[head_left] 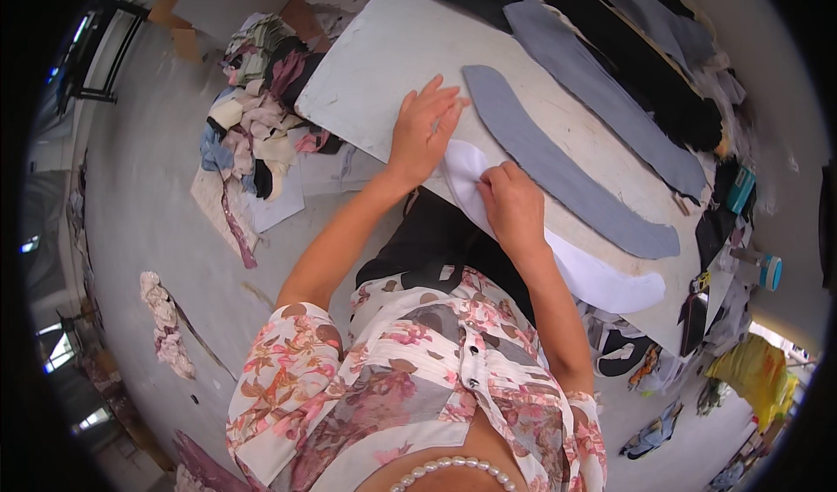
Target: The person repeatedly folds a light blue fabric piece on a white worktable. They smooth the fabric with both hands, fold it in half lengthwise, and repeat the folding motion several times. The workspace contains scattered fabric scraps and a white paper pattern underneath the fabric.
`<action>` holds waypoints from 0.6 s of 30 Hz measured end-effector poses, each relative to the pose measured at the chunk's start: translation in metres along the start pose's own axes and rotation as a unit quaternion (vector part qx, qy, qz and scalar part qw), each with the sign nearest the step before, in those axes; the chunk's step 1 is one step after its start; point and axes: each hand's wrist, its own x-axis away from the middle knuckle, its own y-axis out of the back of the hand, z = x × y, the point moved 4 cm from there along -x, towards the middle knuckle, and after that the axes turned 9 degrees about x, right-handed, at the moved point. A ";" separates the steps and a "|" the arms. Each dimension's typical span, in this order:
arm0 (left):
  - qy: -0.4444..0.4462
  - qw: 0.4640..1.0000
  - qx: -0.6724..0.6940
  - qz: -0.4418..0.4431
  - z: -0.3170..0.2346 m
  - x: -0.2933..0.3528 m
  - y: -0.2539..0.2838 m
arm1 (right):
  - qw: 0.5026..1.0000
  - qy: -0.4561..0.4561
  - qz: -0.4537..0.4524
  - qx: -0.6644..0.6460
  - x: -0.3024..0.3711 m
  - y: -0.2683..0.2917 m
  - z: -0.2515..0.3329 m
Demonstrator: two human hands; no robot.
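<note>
A curved white fabric strip (610,278) lies along the near edge of the pale worktable (384,65). My right hand (514,206) is closed, its curled fingers pinching the strip toward its far-left end. Just beyond that end, my left hand (425,130) has its fingers apart and holds nothing. Its fingertips are near the tip of a curved grey-blue fabric piece (567,174), which lies flat on the table past the white strip. Whether the left palm touches the white strip, I cannot tell.
Another long grey-blue piece (602,82) and black fabric (654,65) cover the table's far side. A pile of fabric scraps (253,130) stands off the table's left. At the right edge are a teal box (741,189) and a dark case (693,324). A yellow bag (754,374) sits below.
</note>
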 end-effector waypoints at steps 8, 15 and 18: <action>-0.066 0.971 -0.211 0.094 0.005 0.040 -0.018 | 0.999 -0.021 -0.034 -0.016 0.002 0.014 -0.004; -0.054 0.982 -0.178 -0.006 -0.006 0.038 -0.009 | 0.983 -0.057 -0.161 -0.061 0.008 0.063 -0.024; 0.186 0.966 0.139 0.112 -0.031 0.036 -0.009 | 0.975 0.020 -0.218 0.026 0.010 0.078 -0.014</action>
